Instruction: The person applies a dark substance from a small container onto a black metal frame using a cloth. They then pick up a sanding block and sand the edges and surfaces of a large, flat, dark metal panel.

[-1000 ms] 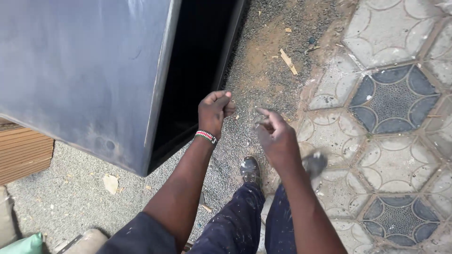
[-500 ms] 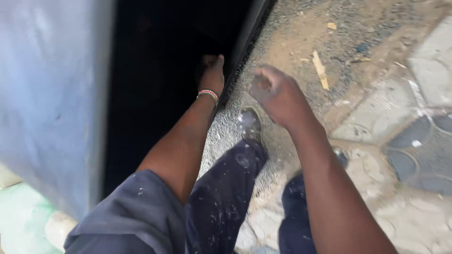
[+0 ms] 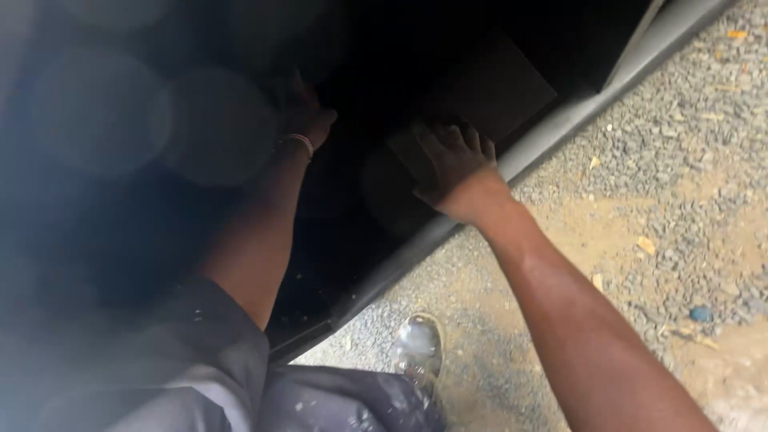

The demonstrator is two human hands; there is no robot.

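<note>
Left hand (image 3: 308,120): deep inside cabinet (image 3: 560,128), grip unreadable in dark.
Right hand (image 3: 452,164): fingers spread flat on board (image 3: 488,96) near cabinet's edge.

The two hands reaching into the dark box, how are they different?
The left hand wears a wristband and reaches deep into the shadow, so it is hard to see. The right hand is bare, lies flat with fingers spread on a brown board near the metal edge, and shows clearly. Both reach inside the dark opening.

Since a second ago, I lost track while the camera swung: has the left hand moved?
Yes. The left hand was outside over the gravel, level with the metal edge; it has gone past that edge, deep into the dark opening.
</note>
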